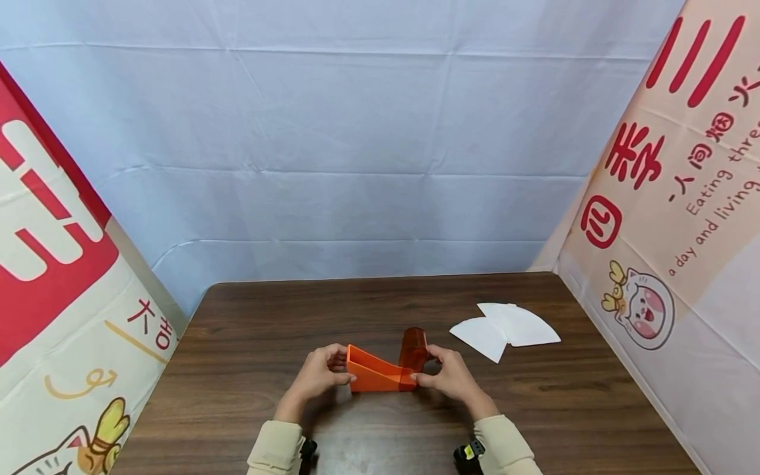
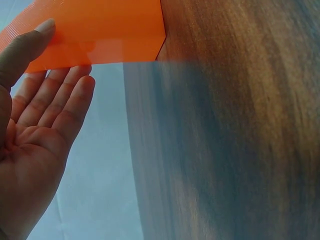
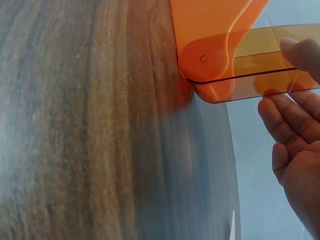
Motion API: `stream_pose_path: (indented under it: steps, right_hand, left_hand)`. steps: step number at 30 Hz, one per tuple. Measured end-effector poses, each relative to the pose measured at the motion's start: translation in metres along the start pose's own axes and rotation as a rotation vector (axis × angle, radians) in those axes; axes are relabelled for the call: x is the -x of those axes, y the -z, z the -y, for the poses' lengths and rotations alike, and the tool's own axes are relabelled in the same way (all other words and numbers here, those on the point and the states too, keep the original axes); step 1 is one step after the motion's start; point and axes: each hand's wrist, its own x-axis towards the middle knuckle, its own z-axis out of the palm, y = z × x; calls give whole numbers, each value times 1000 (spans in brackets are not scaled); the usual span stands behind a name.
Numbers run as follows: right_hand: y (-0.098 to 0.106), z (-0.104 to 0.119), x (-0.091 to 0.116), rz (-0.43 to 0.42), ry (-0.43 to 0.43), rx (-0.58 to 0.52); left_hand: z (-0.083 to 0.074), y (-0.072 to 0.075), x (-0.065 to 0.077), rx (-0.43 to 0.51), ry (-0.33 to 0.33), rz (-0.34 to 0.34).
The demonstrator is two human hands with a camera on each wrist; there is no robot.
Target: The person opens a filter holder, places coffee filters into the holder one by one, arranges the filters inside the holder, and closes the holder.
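Observation:
An orange plastic coffee filter case (image 1: 374,375) with a sloping open top stands near the middle of the table. Its hinged see-through amber lid (image 1: 413,346) is swung up at the right end; the round pivot shows in the right wrist view. My left hand (image 1: 323,373) grips the case's left end, thumb on the near face and fingers behind, as the left wrist view also shows. With thumb and fingers on opposite sides, my right hand (image 3: 300,110) pinches the lid beyond the pivot. The case's inside is mostly hidden.
Fan-shaped white filter papers (image 1: 507,330) lie overlapping on the dark wooden table (image 1: 267,316), behind and to the right of my right hand. A pale blue cloth (image 1: 356,132) hangs behind the table, with printed cloths at both sides.

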Motion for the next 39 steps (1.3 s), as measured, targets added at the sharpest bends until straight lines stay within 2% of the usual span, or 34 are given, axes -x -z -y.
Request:
stream_pose_path:
  steps: [7,14,19,23,26,30,36,39]
  right_hand:
    - [4,0,3,-6,1,-10]
    - [10,0,5,29,-92,-65]
    - [12,-6,6,43,-95,-95]
    - [11,-12,6,33,-128,-156]
    - [15,-4,7,17,-155,-209]
    - [20,5,7,16,-185,-257]
    - [8,-28,7,-3,-204,-335]
    - [7,-32,7,-2,-212,-361]
  left_hand:
    - [1,0,0,-5,-6,4]
    - [4,0,-1,-4,-10,-2]
    - [7,1,-1,1,-26,-13]
    - [9,3,-2,-4,-23,-21]
    - [15,2,-4,-15,-20,-34]
    - [16,1,-4,-24,-17,-53]
    - [8,2,-4,-30,-7,-71]
    - [11,1,-5,-25,-6,-73]
